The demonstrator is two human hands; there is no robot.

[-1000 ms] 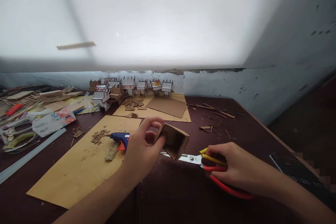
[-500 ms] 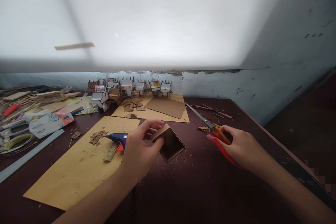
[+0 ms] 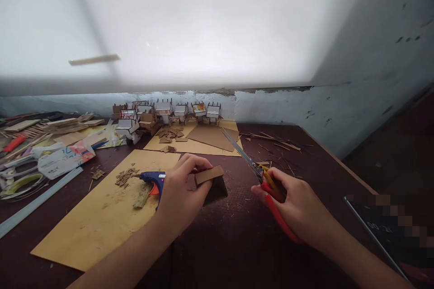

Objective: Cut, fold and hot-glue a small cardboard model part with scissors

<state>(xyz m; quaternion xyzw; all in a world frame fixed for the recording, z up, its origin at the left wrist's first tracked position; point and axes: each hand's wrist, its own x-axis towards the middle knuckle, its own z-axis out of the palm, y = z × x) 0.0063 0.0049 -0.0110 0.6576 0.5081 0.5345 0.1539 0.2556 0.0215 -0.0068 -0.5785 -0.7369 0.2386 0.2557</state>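
Over the counter, cardboard box and scissors
Left hand, angled inward, pinches the cardboard box; right hand grips the scissors, pointing forward-left; phone shows "00:2", rest unclear.

Plain brown on the cardboard box, silver on the scissor blades, red and yellow on their handles, blue on the glue gun, dark maroon across the table.

Craft workshop, by the look: dark bench, cardboard scraps mid-frame. Glue gun left of centre, scissors right; wood strips far left.
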